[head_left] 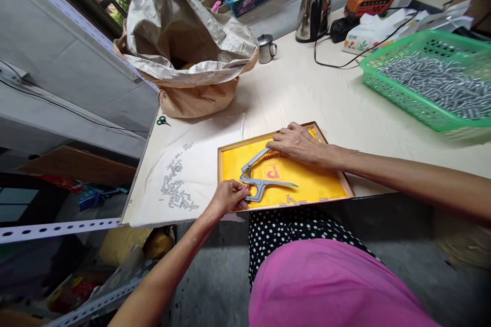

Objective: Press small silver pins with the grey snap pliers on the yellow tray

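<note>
A pair of grey metal hand-press pliers (264,184) with a spring between its arms lies over a shallow wood-edged tray (220,163) lined with yellow cloth (238,156). My left hand (230,196) is closed in a pinch at the jaw end, beside a small red part; what the fingertips hold is hidden. My right hand (301,145) lies over the end of the upper handle, fingers curled onto it. Several small metal pins (293,199) rest along the tray's near edge. A loose heap of similar pins (176,191) is spread on a white cloth (149,209) to the left.
Behind the tray stands a large open woven sack (199,97). Green-handled scissors (163,121) lie near the table's left edge. A green basket (406,107) of metal springs or pins is at right. Further back are a lidded metal cup (265,50) and a steel kettle (313,10).
</note>
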`<state>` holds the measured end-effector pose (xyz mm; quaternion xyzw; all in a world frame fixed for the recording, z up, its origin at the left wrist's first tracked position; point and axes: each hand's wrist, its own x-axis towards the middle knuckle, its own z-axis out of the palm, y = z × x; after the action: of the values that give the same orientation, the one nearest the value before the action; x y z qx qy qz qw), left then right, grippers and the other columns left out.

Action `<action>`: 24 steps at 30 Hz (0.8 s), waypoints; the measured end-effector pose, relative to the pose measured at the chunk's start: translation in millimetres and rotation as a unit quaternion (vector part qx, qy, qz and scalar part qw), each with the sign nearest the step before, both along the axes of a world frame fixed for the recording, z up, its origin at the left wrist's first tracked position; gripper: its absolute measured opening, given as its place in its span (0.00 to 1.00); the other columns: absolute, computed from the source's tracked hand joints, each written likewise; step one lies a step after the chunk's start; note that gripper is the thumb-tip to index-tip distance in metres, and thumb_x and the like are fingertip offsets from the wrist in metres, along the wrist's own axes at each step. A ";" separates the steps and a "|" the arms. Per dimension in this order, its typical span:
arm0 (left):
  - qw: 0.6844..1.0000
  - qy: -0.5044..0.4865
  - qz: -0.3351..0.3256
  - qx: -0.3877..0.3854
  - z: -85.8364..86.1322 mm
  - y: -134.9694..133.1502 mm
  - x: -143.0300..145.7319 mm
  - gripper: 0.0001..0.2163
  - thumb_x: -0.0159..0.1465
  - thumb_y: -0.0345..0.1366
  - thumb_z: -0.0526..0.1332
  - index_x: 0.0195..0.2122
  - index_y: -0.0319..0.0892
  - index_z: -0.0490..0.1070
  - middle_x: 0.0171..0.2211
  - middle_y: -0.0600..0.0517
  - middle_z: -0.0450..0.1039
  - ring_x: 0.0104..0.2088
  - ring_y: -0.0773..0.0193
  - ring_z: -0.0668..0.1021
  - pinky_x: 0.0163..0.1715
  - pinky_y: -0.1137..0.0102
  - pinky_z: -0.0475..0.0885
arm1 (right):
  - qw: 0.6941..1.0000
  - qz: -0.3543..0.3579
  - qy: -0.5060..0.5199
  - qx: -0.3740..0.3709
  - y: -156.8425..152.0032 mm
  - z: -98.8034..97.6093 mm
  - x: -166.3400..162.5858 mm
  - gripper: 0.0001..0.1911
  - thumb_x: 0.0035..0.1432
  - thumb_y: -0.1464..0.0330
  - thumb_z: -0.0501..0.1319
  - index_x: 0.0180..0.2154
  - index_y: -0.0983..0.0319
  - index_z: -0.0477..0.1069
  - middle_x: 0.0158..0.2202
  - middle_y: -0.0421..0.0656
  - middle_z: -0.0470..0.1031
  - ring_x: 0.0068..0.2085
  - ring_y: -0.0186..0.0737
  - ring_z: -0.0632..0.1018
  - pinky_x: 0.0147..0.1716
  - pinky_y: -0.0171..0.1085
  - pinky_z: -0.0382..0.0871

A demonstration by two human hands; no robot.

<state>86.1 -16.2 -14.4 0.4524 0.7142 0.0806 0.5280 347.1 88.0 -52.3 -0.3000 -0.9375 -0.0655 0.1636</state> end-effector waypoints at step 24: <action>0.992 0.039 -0.104 0.059 -10.3 -4.8 -10.7 0.11 0.55 0.41 0.65 0.23 0.37 0.76 0.17 0.54 0.72 0.18 0.69 0.71 0.20 0.76 0.60 | 0.981 0.018 -0.027 -0.190 -34.8 16.2 -13.3 0.48 0.55 0.36 0.53 0.61 0.68 0.62 0.49 0.56 0.71 0.44 0.53 0.67 0.40 0.45 0.58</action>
<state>75.4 -21.0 -24.6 0.5577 0.6771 0.0493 0.4776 333.8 53.2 -36.1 -0.3070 -0.9422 0.1084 0.0797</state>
